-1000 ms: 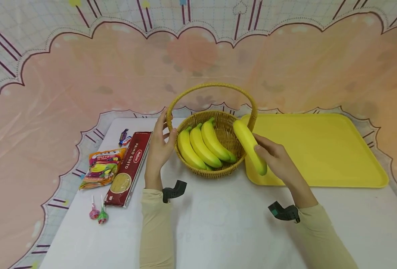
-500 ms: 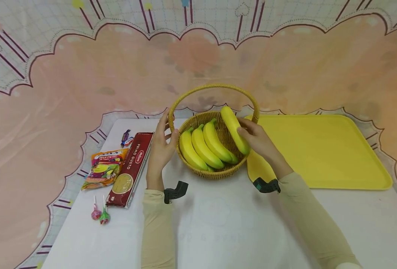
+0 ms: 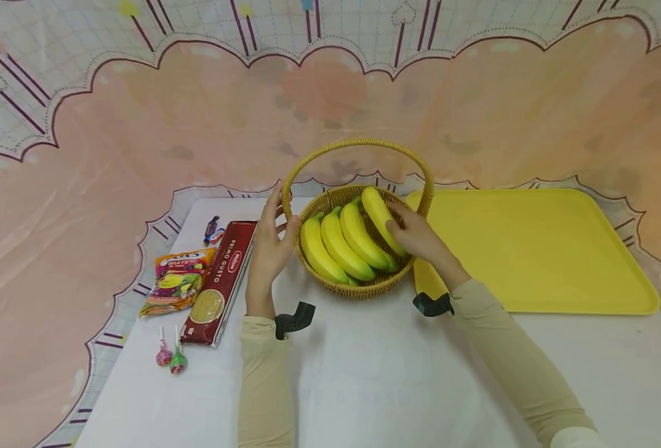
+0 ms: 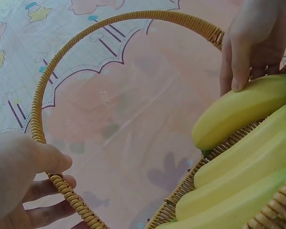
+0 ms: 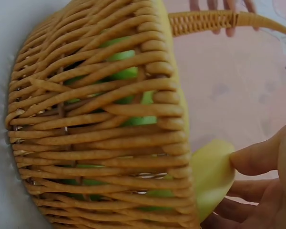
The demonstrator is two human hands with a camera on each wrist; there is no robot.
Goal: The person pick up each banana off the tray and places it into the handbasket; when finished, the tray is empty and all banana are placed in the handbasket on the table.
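A wicker basket [image 3: 358,291] with a tall arched handle [image 3: 358,142] stands on the white table. Three yellow bananas [image 3: 342,244] lie side by side in it, with green tips showing beneath them. Thumb and fingers of my left hand [image 3: 270,255] hold the handle's left side, one on each side of the cane in the left wrist view. My right hand [image 3: 420,236] pinches another banana [image 3: 379,211] at the basket's right, its lower end inside the rim. The right wrist view shows this banana [image 5: 212,171] between thumb and fingers, partly hidden by the weave.
A yellow tray [image 3: 543,249] lies right of the basket, partly under the right forearm. To the left are a red pasta packet [image 3: 224,280], an orange candy bag [image 3: 176,283], two lollipops [image 3: 177,362] and small wrapped candies [image 3: 212,230]. A patterned cloth hangs behind.
My right hand has carried the banana leftward from over the tray's edge and lowered it into the basket beside the others. The left hand has stayed at the handle.
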